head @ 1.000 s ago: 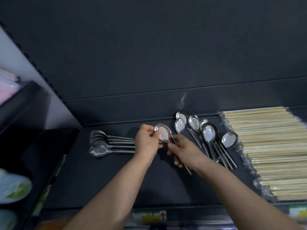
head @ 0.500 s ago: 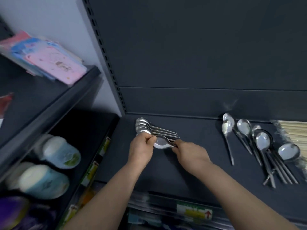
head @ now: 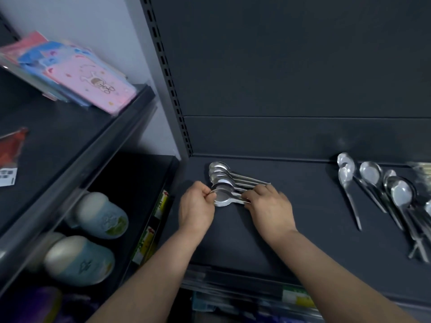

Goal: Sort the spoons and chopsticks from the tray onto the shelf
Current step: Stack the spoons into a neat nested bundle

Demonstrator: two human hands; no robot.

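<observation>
A neat row of several metal spoons (head: pixel 220 174) lies at the left end of the dark shelf (head: pixel 303 217), bowls left, handles right. One more spoon (head: pixel 222 198) rests at the near end of that row. My left hand (head: pixel 197 207) pinches its bowl and my right hand (head: pixel 268 207) grips its handle. A loose pile of several spoons (head: pixel 373 190) lies at the right of the shelf. The chopsticks (head: pixel 423 167) show only as a blurred edge at the far right. No tray is in view.
A perforated upright post (head: pixel 172 89) bounds the shelf on the left. The neighbouring unit holds pink and blue packets (head: pixel 77 73) above and pale blue cups (head: pixel 102 216) below. Price labels (head: pixel 296 297) run along the shelf's front edge.
The view has swung left. Both hands carried the spoon from beside the loose pile over to the neat row and have lowered it at the row's near end.
</observation>
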